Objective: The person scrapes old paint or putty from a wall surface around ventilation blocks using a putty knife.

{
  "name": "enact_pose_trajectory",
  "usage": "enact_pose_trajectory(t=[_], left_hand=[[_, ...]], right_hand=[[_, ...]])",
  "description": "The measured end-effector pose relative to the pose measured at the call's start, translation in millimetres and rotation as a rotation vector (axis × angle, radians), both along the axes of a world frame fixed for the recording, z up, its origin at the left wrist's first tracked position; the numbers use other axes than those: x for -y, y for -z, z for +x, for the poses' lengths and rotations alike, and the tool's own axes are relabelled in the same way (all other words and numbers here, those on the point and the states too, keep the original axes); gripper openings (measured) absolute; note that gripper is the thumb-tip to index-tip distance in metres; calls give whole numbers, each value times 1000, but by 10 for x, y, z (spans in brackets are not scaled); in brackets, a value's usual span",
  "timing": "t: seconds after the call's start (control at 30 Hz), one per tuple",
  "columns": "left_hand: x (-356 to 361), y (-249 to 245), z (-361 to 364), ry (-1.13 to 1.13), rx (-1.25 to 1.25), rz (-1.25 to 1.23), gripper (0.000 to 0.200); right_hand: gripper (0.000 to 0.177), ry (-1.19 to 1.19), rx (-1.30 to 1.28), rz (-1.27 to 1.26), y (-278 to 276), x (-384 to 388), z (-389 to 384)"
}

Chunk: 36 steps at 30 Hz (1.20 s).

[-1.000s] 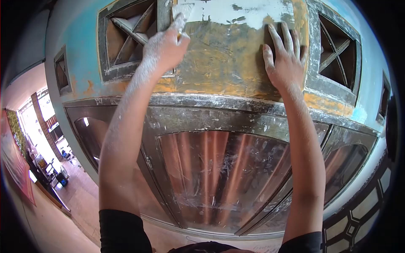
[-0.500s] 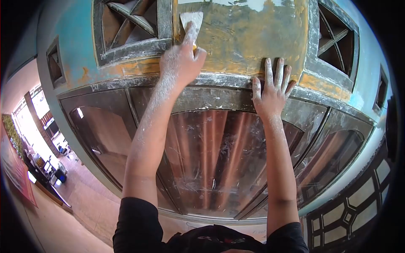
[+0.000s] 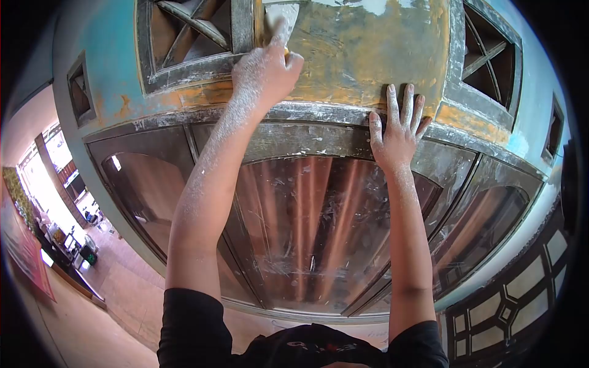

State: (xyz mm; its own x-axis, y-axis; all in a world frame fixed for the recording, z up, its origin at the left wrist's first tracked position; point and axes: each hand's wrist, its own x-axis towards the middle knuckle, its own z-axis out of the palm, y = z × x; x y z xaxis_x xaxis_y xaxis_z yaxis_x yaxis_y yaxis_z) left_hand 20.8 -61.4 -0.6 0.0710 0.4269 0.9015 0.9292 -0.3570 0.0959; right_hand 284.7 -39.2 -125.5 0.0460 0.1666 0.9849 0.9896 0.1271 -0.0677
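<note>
My left hand [image 3: 267, 75], dusted with white powder, is closed around a scraper [image 3: 283, 15]. One finger stretches along the scraper's whitish blade, which lies against the upper left of a wall panel [image 3: 374, 52] with patchy yellow and grey paint. A bit of yellow handle shows beside the thumb. My right hand [image 3: 399, 138] holds nothing; its powdery fingers are spread on the lower right of the panel, with the palm over the dark wooden frame [image 3: 319, 114] beneath.
Wooden vents with crossed bars, a left vent [image 3: 190, 37] and a right vent [image 3: 488, 58], flank the panel. Below is a glass window [image 3: 313, 233] with reddish curtains behind it. A dark patterned grille [image 3: 509, 306] stands lower right. At far left, a bright doorway [image 3: 55, 178] opens beside clutter.
My left hand and the scraper have moved slightly upward along the panel. The right hand stays in nearly the same place.
</note>
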Motion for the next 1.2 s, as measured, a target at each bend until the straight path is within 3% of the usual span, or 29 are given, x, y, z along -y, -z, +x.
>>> enact_pose_trajectory(t=[0.27, 0.43, 0.5, 0.57, 0.63, 0.67, 0.7, 0.77, 0.8, 0.9, 0.97, 1.0, 1.07, 1.13, 1.2], left_hand=[[169, -297, -58, 15, -22, -88, 74], [55, -123, 74, -34, -66, 7, 74], [52, -326, 14, -89, -91, -57, 73], [208, -477, -7, 1, -64, -72, 73], [303, -496, 70, 69, 68, -261, 71], [87, -370, 99, -105, -118, -52, 70], [45, -285, 134, -104, -119, -53, 70], [87, -129, 217, 70, -87, -15, 69], [190, -142, 264, 147, -81, -118, 72], [382, -27, 469, 293, -36, -177, 72], [262, 139, 592, 409, 31, -11, 69], [209, 195, 635, 520, 86, 23, 69], [96, 258, 705, 625, 145, 57, 68], [34, 239, 744, 792, 280, 214, 67], [42, 229, 725, 900, 302, 110, 68]], right_hand=[[66, -5, 2, -23, 11, 30, 6], [69, 5, 35, -75, 57, 98, 26], [70, -6, 35, -83, 48, 131, 40], [70, -19, 49, -103, 48, 152, 48], [70, -23, 49, -110, 47, 193, 44], [70, -28, 48, -122, 61, 217, 41], [70, -28, 47, -123, 67, 264, 11], [63, 24, -12, -146, 5, 397, -106], [63, 25, -15, -144, -52, 472, -158], [47, -593, -118, -201, -309, 669, -325], [48, -1098, -302, -381, -470, 862, -552], [48, -1101, -298, -382, -491, 842, -647], [51, -1354, -285, -237, -530, 781, -782], [51, -1285, -225, -169, -554, 719, -809], [46, -1252, -210, -74, -573, 679, -861]])
